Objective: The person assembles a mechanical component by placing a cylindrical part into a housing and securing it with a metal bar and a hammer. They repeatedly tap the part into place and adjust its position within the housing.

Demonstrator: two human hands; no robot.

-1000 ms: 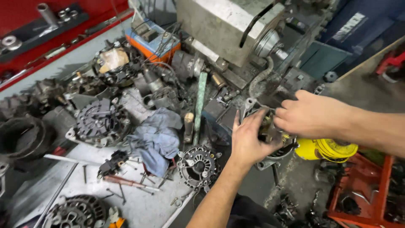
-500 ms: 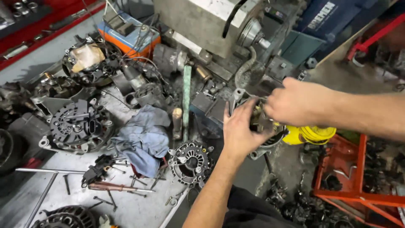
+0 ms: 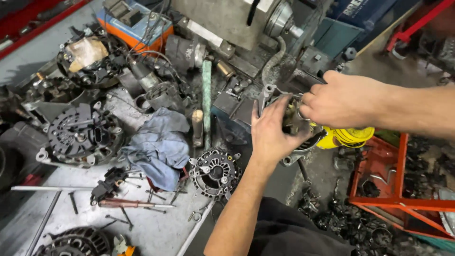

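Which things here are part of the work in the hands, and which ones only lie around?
In hand:
- left hand, cupping the metal alternator part
- right hand, gripping the same part from above

Lying about:
- blue rag
- black alternator housing
- round end cover
- green file
- yellow reel
- loose bolts

Gripped between left hand and right hand: dull, greasy grey cast-metal alternator housing. Just beyond the grip, glossy yellow plastic tub. Left of it, matt crumpled blue cloth rag and grimy ribbed black metal alternator end cover.
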